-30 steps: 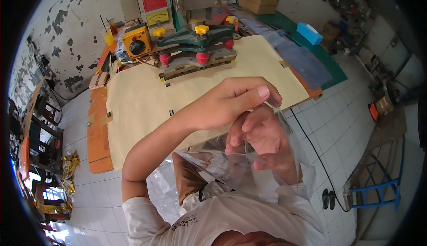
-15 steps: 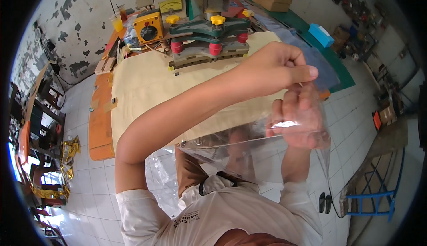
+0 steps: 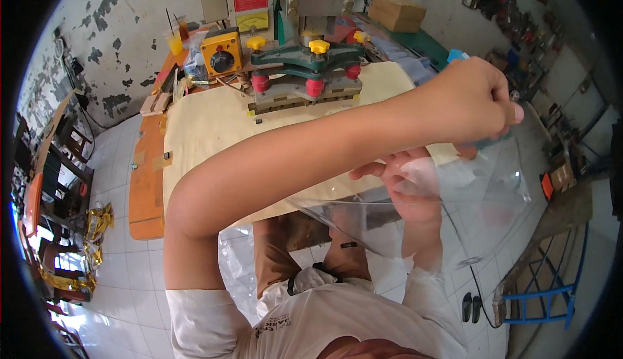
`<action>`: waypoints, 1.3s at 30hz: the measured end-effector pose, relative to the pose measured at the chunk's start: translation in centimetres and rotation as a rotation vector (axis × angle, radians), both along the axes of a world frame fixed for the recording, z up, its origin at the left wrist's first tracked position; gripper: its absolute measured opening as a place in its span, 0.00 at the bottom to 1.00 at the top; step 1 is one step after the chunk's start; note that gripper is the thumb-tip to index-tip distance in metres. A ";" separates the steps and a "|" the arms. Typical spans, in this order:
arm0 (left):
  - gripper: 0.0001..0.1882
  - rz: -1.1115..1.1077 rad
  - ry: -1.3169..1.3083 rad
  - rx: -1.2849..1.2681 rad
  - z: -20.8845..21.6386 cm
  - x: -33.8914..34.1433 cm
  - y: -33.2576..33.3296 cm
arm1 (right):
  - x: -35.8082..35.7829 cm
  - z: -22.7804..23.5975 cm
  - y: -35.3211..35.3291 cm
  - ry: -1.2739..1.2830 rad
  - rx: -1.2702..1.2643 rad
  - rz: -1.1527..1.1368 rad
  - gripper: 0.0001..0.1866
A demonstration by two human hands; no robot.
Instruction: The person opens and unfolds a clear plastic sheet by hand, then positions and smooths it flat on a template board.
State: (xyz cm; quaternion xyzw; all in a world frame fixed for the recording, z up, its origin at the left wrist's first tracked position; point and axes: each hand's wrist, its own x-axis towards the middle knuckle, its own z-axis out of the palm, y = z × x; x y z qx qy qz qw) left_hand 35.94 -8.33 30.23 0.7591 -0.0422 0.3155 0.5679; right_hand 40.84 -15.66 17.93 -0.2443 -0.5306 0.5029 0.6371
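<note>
Head view: the left hand (image 3: 481,102) is bent into a fist, thumb pressed over curled fingers, and seems to hold the upper far-right part of a clear plastic sheet (image 3: 490,187); the exact pinch point is hidden behind the knuckles. From that grip the sheet hangs down and spreads leftward, its long axis running roughly side to side across the front of the body. The right hand (image 3: 414,180) is below and left of the grip, palm showing, fingers loosely spread and closed on nothing visible. It shows through the film and is nearer the sheet's middle; whether it lies inside a fold or just behind cannot be told. The left forearm crosses above the right hand. Beyond the grip and to its left stand the cream-topped table (image 3: 207,135) and the dark green clamp (image 3: 316,59).
</note>
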 end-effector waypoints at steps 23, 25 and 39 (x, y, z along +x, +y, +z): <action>0.35 0.488 -0.197 -0.097 -18.0 -13.6 6.8 | 1.4 3.3 -2.0 -0.124 0.274 -0.114 0.23; 0.31 0.434 -0.272 -0.183 -18.3 -13.0 6.3 | 1.8 3.3 -2.3 -0.182 0.305 -0.175 0.22; 0.19 0.433 -0.237 -0.169 -8.0 -10.3 -0.9 | 4.9 2.0 1.7 -0.149 0.463 -0.611 0.25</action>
